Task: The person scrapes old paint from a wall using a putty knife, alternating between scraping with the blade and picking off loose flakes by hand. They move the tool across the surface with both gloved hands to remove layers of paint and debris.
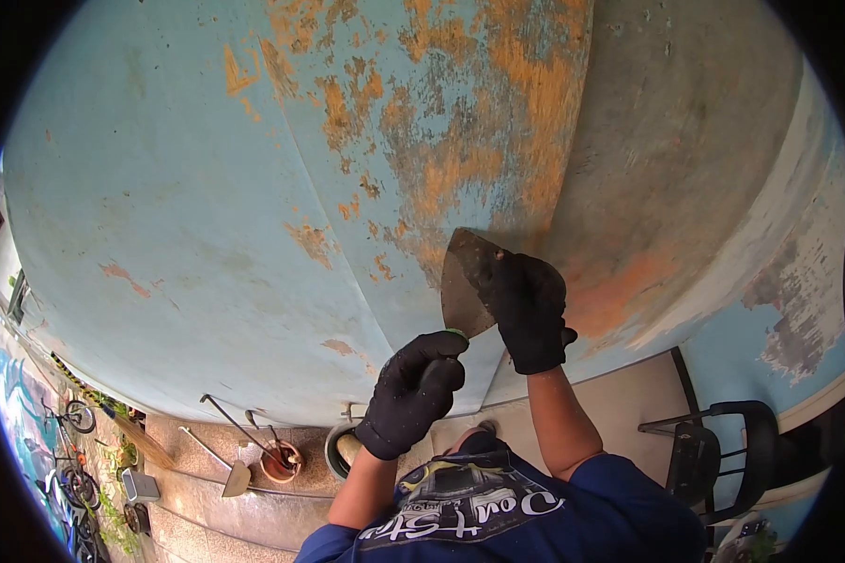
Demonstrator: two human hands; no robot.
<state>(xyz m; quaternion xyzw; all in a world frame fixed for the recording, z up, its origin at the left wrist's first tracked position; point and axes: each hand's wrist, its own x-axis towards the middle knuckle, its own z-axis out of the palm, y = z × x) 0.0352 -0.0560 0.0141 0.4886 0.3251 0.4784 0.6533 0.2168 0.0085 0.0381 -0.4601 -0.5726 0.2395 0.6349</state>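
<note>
While the right hand grips the broad blade, too steep a tilt could gouge the wall — whether the curled left hand holds anything, I cannot tell.

Seeing mostly pale, faded blue on the wall across the left of the frame, with super ragged orange and grey blotches toward upper middle. Going murky grey-brown on the upper-right surface, with a smudgy salmon patch lower down. All black on the gloved left hand and right hand. Dull dark brown on the scraper mid-frame. Navy on the shirt at bottom, with white lettering.
</note>
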